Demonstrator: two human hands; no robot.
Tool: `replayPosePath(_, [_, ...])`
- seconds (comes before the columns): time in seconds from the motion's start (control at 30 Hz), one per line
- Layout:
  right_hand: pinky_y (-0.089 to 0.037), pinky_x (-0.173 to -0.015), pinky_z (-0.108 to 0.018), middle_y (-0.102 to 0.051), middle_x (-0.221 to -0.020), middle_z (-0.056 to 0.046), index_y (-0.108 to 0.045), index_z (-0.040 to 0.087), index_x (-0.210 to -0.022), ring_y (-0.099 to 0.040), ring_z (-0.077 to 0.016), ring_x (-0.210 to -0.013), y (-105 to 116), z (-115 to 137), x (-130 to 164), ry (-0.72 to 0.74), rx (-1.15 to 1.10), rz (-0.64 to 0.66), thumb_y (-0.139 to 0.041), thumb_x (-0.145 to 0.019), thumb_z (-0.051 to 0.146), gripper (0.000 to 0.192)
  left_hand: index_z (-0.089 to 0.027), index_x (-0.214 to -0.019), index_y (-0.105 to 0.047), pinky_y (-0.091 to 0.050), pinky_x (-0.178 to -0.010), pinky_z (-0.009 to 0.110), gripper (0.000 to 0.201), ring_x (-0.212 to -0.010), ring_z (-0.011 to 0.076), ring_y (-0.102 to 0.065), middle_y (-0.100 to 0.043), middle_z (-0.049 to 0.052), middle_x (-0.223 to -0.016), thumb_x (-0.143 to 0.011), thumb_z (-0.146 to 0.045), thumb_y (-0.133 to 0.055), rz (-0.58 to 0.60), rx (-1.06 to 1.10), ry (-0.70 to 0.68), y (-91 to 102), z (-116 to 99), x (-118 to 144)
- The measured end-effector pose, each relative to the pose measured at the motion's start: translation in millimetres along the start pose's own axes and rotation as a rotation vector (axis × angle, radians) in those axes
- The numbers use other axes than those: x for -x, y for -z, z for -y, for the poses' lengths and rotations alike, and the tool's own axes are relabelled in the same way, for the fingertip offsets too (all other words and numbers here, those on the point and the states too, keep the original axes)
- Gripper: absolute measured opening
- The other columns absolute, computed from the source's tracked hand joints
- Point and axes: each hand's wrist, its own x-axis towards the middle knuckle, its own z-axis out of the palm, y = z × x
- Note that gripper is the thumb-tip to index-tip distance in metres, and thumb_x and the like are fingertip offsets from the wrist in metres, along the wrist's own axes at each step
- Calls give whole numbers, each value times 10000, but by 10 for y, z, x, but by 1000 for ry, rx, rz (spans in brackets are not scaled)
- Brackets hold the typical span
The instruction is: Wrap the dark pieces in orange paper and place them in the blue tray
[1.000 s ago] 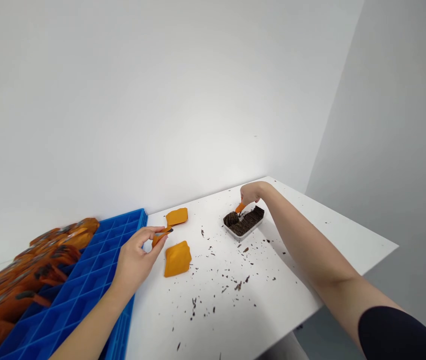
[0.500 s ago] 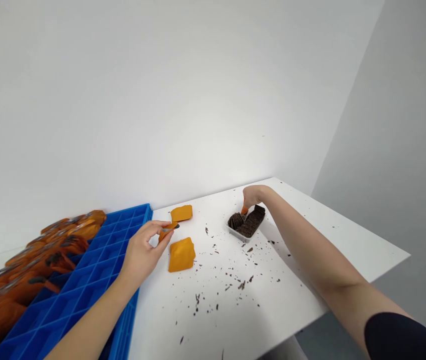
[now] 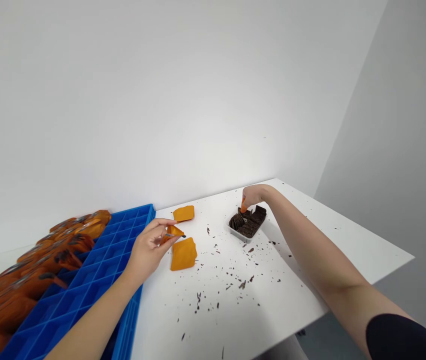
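Note:
My left hand (image 3: 149,250) pinches a small orange piece with a dark strip (image 3: 173,232) just above the white table (image 3: 310,265). Right below it lies a folded orange square (image 3: 183,253), and a second orange square (image 3: 183,213) lies farther back. My right hand (image 3: 252,196) reaches over a small clear tray (image 3: 246,226) filled with dark brown flat pieces. An orange covering shows on one fingertip of that hand, which dips into the tray's far end. Whether it grips a piece is hidden.
A blue gridded crate (image 3: 85,280) stands at the table's left edge. Beyond it lies a heap of orange pieces with dark strips (image 3: 33,270). Dark crumbs (image 3: 231,285) are scattered over the table. White walls close the corner behind.
My left hand has turned the orange piece so its point faces right, and shifted slightly right. My right hand stays over the tray, its fingertip lowered a little.

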Motion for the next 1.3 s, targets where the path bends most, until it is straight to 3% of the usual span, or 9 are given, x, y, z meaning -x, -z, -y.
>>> replayPosePath(0.2, [-504, -780, -349, -783, -1097, -108, -854, 196, -892, -696, -287, -1002, 95, 13, 118, 47, -125, -66, -837, -695, 353, 252, -236, -980, -785, -662, -771, 361, 259, -1056, 261, -716, -700, 108, -1342, -895, -481, -781, 146, 237, 127, -28, -67, 31])
replayPosePath(0.3, [-479, -764, -339, -785, -1009, -75, -838, 213, -811, -676, -254, -940, 188, 43, 274, 125, -254, -152, -818, -685, 310, 160, -254, -1098, -788, -685, -786, 378, 319, -1189, 304, -679, -709, 107, -1340, -891, -497, -785, 162, 298, 202, -34, -88, 38])
replayPosePath(0.47, [-413, -690, -322, -712, -831, -27, -811, 239, -811, -573, -178, -769, 280, 194, 593, 356, -501, -269, -803, -734, 367, 149, -249, -1088, -775, -713, -730, 382, 344, -1189, 311, -670, -736, 105, -1248, -875, -518, -796, 135, 339, 271, -40, -128, 49])
replayPosePath(0.7, [-308, -603, -310, -600, -767, -8, -786, 232, -897, -439, -135, -668, 232, 513, 862, 563, -674, -233, -831, -778, 499, 296, -230, -1059, -731, -725, -631, 398, 367, -1102, 302, -678, -712, 89, -1158, -864, -534, -797, 114, 325, 275, -84, -181, 46])
replayPosePath(0.9, [-247, -593, -293, -496, -748, 27, -715, 206, -859, -369, -115, -675, 71, 855, 858, 784, -1023, -218, -858, -772, 465, 308, -198, -1108, -688, -732, -630, 420, 460, -1273, 379, -638, -702, 119, -1241, -839, -548, -818, 92, 430, 336, -123, -229, 42])
replayPosePath(1.1, [-191, -549, -280, -500, -737, 39, -683, 218, -850, -307, -104, -630, -242, 1187, 777, 856, -1245, -55, -895, -726, 485, 363, -193, -1067, -638, -721, -593, 388, 483, -1314, 408, -644, -725, 126, -1267, -805, -535, -857, 68, 555, 389, -122, -364, 17])
replayPosePath(1.3, [-208, -554, -274, -564, -743, 33, -681, 228, -845, -372, -105, -628, -484, 1343, 702, 886, -1319, 49, -901, -723, 504, 374, -203, -1127, -658, -705, -560, 354, 493, -1271, 392, -678, -742, 109, -1270, -782, -467, -892, 58, 613, 385, -122, -371, 30])
